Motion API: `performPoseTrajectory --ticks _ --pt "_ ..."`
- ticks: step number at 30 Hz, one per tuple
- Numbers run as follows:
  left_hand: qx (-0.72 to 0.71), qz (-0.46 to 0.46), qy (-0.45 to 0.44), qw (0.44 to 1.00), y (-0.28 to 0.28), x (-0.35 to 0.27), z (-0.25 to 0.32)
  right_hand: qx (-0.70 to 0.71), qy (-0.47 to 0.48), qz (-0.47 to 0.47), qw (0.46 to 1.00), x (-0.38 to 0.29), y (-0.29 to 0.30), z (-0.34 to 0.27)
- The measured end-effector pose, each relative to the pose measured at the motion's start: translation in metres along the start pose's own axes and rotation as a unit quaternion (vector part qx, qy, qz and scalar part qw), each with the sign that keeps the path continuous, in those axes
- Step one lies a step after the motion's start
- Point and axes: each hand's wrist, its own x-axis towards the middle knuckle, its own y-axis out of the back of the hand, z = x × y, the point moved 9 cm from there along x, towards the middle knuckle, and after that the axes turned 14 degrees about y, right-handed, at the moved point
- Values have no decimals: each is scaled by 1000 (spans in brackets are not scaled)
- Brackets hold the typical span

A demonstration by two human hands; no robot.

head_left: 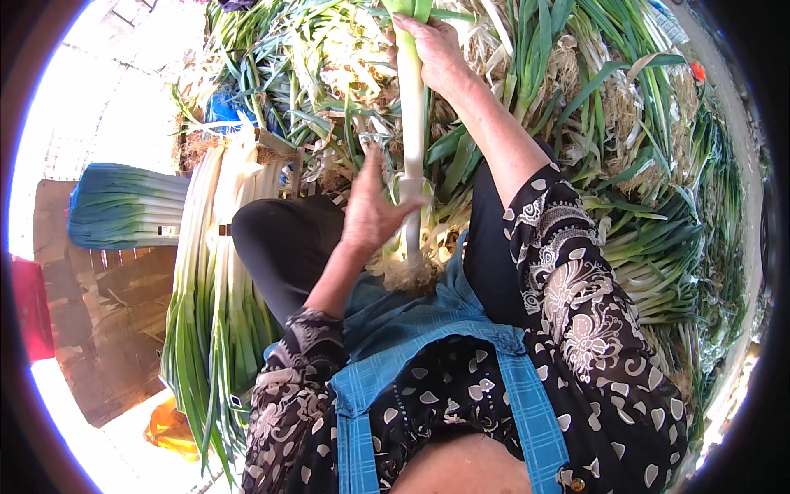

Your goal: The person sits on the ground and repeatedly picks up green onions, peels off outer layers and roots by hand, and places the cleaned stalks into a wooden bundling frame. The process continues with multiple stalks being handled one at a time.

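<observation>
My right hand (435,52) grips a leek (410,117) near its green top. The leek's white shank runs down between my knees, and its rooted end lies over my blue checked apron (426,309). Left of the shank, my left hand (379,204) is spread, slightly blurred, its thumb reaching across the shank; nothing is held in it. Whether that thumb touches the leek I cannot tell. Peeled leaves and roots surround the leek's lower end.
Long leeks (216,247) lie side by side left of my knee, by a wooden crate (274,145). Beyond is a bundle of leeks (129,207) near brown cardboard (105,309). Unpeeled leeks (648,259) and leaf scraps are heaped ahead and at right. An orange bag (171,429) lies lower left.
</observation>
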Motion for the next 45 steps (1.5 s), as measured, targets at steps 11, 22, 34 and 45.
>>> performPoseTrajectory --ticks 11,22,34,45 --pt "17 21 -91 995 -45 -6 -2 -96 18 49 994 12 24 -11" --pt "-67 -229 73 968 -42 -8 -42 95 -12 112 989 41 91 -38" --pt "-546 -477 205 658 -132 22 35 219 -5 70 973 17 105 -55" --pt "-99 -239 133 957 -88 -8 -73 95 59 197 974 21 202 -84"
